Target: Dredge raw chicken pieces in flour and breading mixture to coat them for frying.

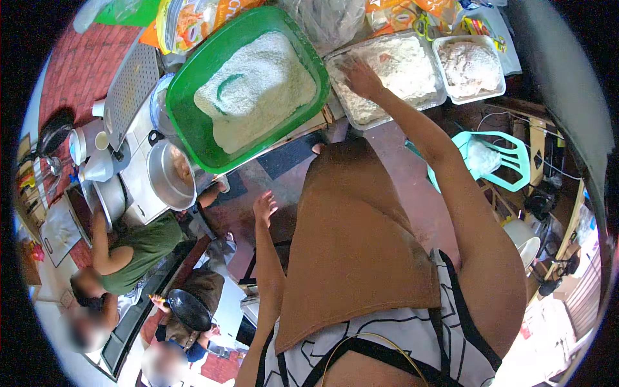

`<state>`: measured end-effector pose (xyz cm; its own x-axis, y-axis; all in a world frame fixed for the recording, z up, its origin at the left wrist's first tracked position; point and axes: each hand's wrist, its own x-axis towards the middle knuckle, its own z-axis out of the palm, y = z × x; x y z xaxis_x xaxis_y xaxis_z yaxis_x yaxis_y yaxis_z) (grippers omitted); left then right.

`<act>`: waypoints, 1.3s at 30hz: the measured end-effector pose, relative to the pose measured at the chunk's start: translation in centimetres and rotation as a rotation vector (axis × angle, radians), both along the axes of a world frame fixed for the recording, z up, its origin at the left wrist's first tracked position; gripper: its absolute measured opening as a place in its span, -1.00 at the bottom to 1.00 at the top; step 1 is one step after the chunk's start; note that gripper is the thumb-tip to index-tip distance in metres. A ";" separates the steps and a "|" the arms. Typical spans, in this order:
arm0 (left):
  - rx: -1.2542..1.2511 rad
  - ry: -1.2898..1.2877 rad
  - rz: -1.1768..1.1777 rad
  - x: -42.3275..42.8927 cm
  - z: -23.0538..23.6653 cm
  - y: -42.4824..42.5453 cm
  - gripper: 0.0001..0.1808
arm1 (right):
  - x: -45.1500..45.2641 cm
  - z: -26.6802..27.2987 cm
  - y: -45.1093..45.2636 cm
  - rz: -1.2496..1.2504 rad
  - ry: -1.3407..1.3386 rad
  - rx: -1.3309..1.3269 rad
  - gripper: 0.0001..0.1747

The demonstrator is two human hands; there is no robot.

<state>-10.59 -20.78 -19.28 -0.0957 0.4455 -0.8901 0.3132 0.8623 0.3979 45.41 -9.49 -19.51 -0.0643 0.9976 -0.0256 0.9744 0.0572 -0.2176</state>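
My right hand (361, 80) reaches into a clear plastic tray (439, 98) filled with flour-coated food pieces (406, 65). Its fingertips blend with the white coating, so whether they grip a piece is unclear. Low beside my brown apron (358, 251) hangs my left hand (265, 209), empty, with its fingers loosely apart. Left of the tray stands a large green plastic basin (179, 116) holding a bed of white flour (256, 67), with a curved patch of its green bottom showing. A smaller white tray (501, 80) of floured pieces (469, 65) sits to the right.
Orange food packages (193, 24) and green-handled scissors (423, 26) lie behind the containers. A metal pot (167, 193) and perforated tray (128, 94) are at left. A mint plastic chair (517, 179) stands at right. Two people work at left; one holds a frying pan (190, 309).
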 end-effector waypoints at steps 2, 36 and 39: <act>-0.014 -0.014 -0.011 -0.4 -0.2 -0.9 -0.60 | 0.6 -0.9 -0.7 0.136 -0.097 -0.002 -0.43; -0.066 -0.088 0.004 3.6 -2.5 2.1 -0.63 | 18.5 -0.4 -8.1 -0.364 0.524 0.073 -0.48; -0.066 -0.079 0.036 1.1 -3.4 1.3 -0.64 | 17.4 2.5 -6.5 -0.369 0.629 -0.032 -0.52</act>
